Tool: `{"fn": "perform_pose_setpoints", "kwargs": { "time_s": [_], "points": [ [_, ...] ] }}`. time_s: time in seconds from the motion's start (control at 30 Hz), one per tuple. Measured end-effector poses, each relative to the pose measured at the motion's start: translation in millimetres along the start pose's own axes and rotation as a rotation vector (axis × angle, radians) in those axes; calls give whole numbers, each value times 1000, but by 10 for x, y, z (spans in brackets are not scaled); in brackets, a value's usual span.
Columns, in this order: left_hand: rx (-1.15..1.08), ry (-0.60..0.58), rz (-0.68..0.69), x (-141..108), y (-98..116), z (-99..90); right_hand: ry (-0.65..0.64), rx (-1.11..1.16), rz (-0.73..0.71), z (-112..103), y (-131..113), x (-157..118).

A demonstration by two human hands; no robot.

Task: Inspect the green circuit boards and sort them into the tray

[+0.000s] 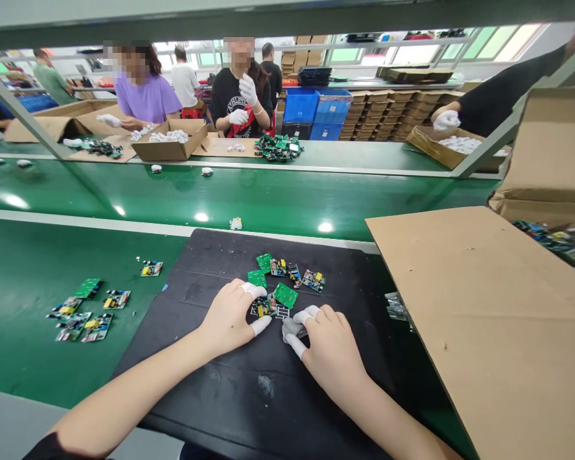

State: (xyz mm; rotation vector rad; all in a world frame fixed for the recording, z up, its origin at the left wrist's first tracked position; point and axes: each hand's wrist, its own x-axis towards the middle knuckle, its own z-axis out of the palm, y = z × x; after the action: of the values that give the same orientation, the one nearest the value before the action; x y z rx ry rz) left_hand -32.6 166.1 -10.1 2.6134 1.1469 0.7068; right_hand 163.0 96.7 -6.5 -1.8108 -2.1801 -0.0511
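My left hand (232, 316), with white finger cots on thumb and fingers, has a small circuit board (267, 306) between thumb and fingertips. The board's component side, with a yellow part, faces up. My right hand (333, 338), also in finger cots, pinches a lump of grey putty (292, 328) just right of that board. Beyond both hands, several more boards lie on the black mat (263, 390). Some show bare green undersides, like the green board (286, 294); others show their components, like the board at the right (313, 280).
Several boards (96, 327) lie on the green table to the left. A cardboard sheet (489, 319) slopes along the right, beside a carton (546, 153) of boards. A white-wrapped piece (236, 223) sits on the green conveyor (278, 198). Co-workers work across it.
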Motion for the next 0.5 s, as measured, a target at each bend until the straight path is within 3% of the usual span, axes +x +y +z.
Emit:
{"fn": "perform_pose_setpoints", "kwargs": {
  "time_s": [0.23, 0.43, 0.5],
  "points": [
    [11, -43, 40, -1, -6, -6, -2, 233, 53, -39, 47, 58],
    [71, -169, 116, 14, 6, -51, -18, 238, 38, -23, 30, 68],
    [51, -162, 115, 22, -15, -75, -30, 223, 29, -23, 17, 64]
  ]
}}
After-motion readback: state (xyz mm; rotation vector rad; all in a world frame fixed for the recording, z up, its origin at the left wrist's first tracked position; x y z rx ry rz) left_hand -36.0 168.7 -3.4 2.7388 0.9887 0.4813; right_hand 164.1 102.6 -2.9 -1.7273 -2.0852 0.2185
